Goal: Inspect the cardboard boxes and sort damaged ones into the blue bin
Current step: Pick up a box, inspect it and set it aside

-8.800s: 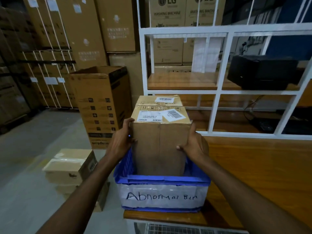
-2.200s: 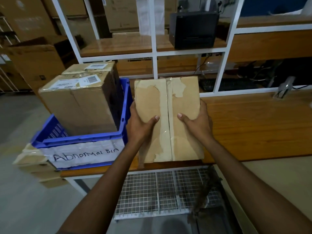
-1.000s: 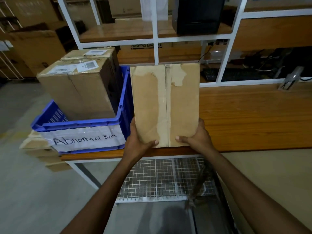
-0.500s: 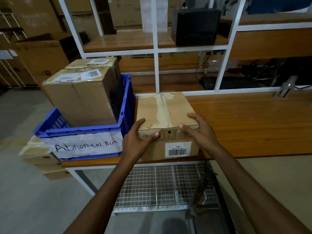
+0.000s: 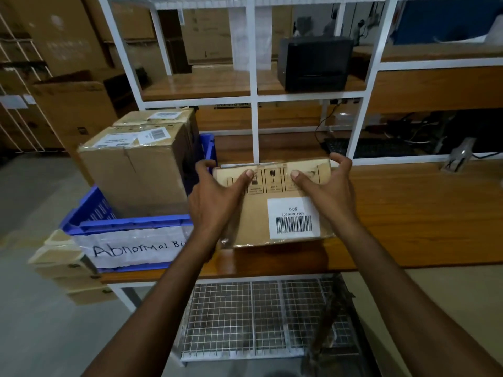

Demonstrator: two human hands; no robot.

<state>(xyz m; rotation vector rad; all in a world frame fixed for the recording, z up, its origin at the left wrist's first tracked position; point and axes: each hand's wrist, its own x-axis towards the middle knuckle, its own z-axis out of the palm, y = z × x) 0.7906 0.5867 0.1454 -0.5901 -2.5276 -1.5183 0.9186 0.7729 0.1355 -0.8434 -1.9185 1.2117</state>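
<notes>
Well, brown cardboard box on smooth wooden bench, left grip and right grip curled round its top corners, blue plastic bin beside.

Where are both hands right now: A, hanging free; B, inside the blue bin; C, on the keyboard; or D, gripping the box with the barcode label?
D: the left hand and right hand grip the upper edge of the box, thumbs pressed on its barcode-label face, beside the blue bin.

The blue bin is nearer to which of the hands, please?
Left. The left hand is beside the blue bin; the right hand grips the box at its far end.
</notes>
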